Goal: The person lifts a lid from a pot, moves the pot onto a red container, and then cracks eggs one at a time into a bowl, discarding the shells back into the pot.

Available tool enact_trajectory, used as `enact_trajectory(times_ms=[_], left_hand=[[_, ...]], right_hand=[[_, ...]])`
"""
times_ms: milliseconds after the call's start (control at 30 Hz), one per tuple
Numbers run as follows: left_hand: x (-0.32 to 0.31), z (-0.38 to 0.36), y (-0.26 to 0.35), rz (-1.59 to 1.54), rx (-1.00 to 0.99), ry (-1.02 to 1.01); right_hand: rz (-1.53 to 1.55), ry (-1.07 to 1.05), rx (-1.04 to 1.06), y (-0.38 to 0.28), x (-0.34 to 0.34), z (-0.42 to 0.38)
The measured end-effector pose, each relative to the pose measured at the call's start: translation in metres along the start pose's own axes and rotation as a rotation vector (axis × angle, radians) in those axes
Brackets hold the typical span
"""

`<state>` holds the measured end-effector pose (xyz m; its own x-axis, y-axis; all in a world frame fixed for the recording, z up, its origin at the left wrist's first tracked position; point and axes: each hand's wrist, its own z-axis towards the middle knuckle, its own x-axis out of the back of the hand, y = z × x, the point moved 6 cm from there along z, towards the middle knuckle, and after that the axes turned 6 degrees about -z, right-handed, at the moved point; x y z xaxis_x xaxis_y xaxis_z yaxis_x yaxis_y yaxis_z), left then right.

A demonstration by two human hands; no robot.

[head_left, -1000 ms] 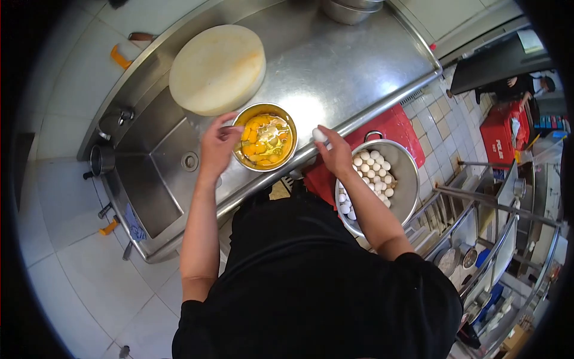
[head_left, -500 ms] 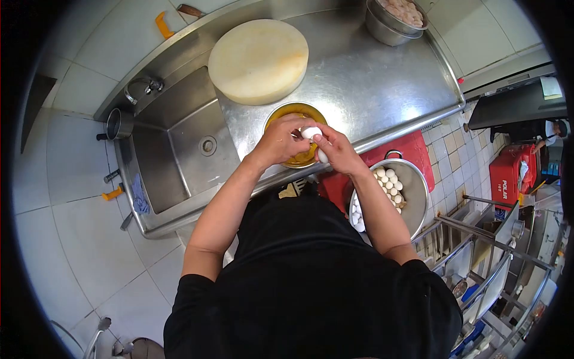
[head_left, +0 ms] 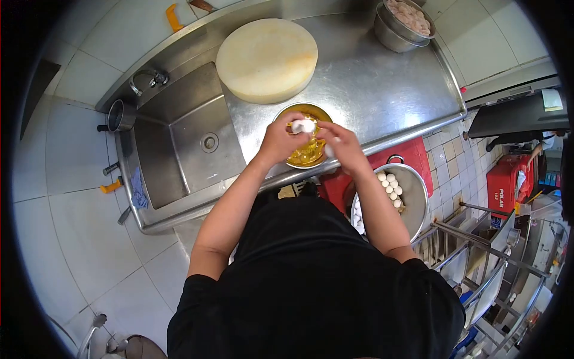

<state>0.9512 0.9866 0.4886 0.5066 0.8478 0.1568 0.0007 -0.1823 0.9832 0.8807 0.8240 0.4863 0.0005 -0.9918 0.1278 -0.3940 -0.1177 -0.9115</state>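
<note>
My left hand (head_left: 280,140) pinches a white eggshell (head_left: 304,126) over a round metal bowl (head_left: 323,111). Inside that bowl lies a pool of yellow raw egg (head_left: 307,155). My right hand (head_left: 348,151) is just right of the shell, blurred by motion, with its thumb and forefinger apart from the shell. Curled under its fingers is another white egg (head_left: 332,147), partly hidden. Below my right forearm stands a large metal pot (head_left: 417,203) with whole white eggs (head_left: 390,184) in it.
A thick round cutting board (head_left: 267,60) lies behind the bowl on the steel counter (head_left: 359,78). To the left is a sink (head_left: 179,155) with a faucet (head_left: 146,81). Stacked bowls of pale raw meat (head_left: 408,21) stand at the far right corner.
My hands have drawn apart; the egg both were touching is now a shell in the left hand only. More of the bowl's contents shows. The view has shifted slightly.
</note>
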Motion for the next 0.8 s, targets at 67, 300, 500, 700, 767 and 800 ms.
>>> enact_trajectory(times_ms=[67,300,500,700,767,800], left_hand=[[0.009,0.005,-0.029,-0.515,0.173,0.119],[0.021,-0.002,-0.036,-1.128,0.442,0.089],[0.006,0.004,-0.039,-0.779,0.429,0.068],[-0.024,0.010,0.017,-0.128,-0.046,-0.145],[-0.029,0.011,0.035,-0.004,-0.110,-0.168],[-0.031,0.009,0.047,0.115,-0.166,-0.189]], right_hand=[[0.423,0.053,-0.059,0.022,0.025,0.003],[-0.168,0.340,0.005,0.055,0.053,-0.029],[-0.587,0.547,0.300,0.086,0.051,-0.024],[0.244,0.159,0.129,0.029,0.014,-0.013],[0.253,0.105,0.134,0.022,0.001,-0.006],[0.261,0.047,0.131,0.019,-0.007,-0.003]])
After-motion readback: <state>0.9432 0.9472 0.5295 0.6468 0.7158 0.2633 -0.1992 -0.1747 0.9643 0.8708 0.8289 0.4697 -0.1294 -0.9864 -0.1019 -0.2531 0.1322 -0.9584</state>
